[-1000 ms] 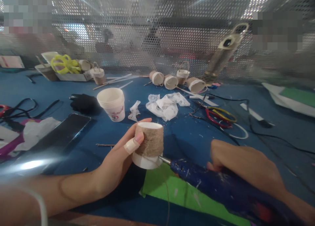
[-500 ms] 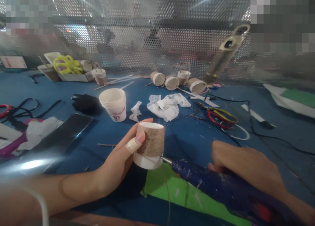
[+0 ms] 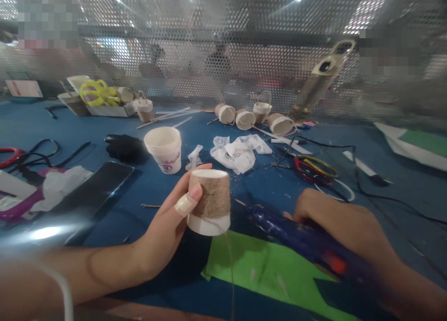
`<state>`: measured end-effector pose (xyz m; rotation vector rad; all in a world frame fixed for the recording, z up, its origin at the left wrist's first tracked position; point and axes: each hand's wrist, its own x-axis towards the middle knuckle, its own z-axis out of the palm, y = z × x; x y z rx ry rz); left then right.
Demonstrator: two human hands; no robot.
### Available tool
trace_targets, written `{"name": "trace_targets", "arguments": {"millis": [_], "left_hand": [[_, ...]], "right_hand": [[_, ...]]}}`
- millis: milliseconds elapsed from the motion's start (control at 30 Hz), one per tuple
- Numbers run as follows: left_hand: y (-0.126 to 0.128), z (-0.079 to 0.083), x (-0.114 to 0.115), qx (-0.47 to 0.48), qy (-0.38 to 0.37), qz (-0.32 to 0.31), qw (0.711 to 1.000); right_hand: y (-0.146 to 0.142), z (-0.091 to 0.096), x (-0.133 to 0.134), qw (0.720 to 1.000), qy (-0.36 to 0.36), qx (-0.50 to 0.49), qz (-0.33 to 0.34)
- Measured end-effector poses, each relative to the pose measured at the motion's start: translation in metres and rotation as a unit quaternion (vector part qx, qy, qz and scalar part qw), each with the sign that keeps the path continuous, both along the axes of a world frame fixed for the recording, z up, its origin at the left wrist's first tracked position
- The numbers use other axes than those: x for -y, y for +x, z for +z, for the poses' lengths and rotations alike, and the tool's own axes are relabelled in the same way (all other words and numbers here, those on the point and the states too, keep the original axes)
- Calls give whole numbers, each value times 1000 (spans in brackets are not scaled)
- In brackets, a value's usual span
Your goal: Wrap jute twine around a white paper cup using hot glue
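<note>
My left hand [image 3: 178, 214] is closed around a small paper cup [image 3: 209, 225], held upside down with its narrow end up. Brown twine [image 3: 213, 195] wraps most of the cup, and a white band shows at the lower rim. A loose tail of twine [image 3: 231, 265] hangs from it. My right hand [image 3: 335, 223] grips a dark blue hot glue gun [image 3: 279, 225] with a red spot on its side. The gun's metal nozzle points at the cup from the right, a short gap away from it.
A green sheet [image 3: 258, 269] lies under the cup. Around it are stacked paper cups [image 3: 163, 148], crumpled white lace [image 3: 239, 153], a phone [image 3: 101, 200], a black object [image 3: 124, 146], red and yellow scissors [image 3: 316, 166] and cords. Several twine-wrapped cups [image 3: 245, 119] stand or lie along the mesh partition [image 3: 195, 69].
The glue gun's nozzle has pulled away from the cup's lower rim, to the right and up. The cup has turned and risen slightly, and the twine tail now hangs in front.
</note>
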<state>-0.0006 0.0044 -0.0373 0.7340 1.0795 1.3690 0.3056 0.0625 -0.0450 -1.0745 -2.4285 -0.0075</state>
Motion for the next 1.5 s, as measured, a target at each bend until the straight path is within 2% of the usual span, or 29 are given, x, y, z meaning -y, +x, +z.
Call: {"name": "trace_targets", "arguments": {"millis": [100, 200, 300, 367, 433, 467, 533, 600, 733, 800, 867, 900, 967, 1067, 1167, 1233, 1500], "left_hand": [[0, 1, 0, -1, 6, 2, 1000], [0, 1, -1, 3, 8, -2, 1000], [0, 1, -1, 3, 15, -6, 1000], [0, 1, -1, 5, 23, -4, 1000], [0, 0, 0, 8, 38, -2, 999], [-1, 0, 0, 10, 48, -1, 999], [-1, -1, 0, 14, 69, 2, 997], [-1, -2, 0, 14, 90, 9, 996], [-2, -4, 0, 11, 115, 14, 993], [-2, -5, 0, 8, 122, 11, 992], [-2, -6, 0, 3, 126, 11, 992], [-3, -6, 0, 0, 126, 12, 992], [-3, -7, -1, -5, 124, 13, 992], [-4, -7, -4, -11, 124, 12, 992], [-4, -8, -6, -16, 127, 14, 992], [-3, -7, -6, -21, 126, 15, 992], [-4, -6, -5, -41, 111, 19, 993]], "right_hand": [[0, -12, -12, 998, -27, 21, 55], [2, -12, -27, 987, -122, 5, 100], [10, 12, -37, 965, -224, 43, 133], [12, 34, -35, 956, -252, 59, 137], [6, 51, -26, 965, -219, 3, 145], [0, 55, -20, 971, -192, -47, 133], [-16, 57, -2, 968, -197, -111, 107], [-34, 53, 16, 945, -273, -137, 114], [-55, 44, 41, 871, -455, -151, 111], [-58, 45, 45, 834, -512, -167, 118], [-58, 47, 43, 816, -534, -182, 128], [-58, 48, 42, 819, -527, -185, 131], [-57, 50, 36, 852, -476, -181, 125], [-57, 51, 25, 924, -337, -152, 98], [-57, 51, 15, 968, -201, -124, 90], [-55, 52, 12, 978, -150, -106, 96], [-46, 54, 14, 983, -71, -72, 151]]}}
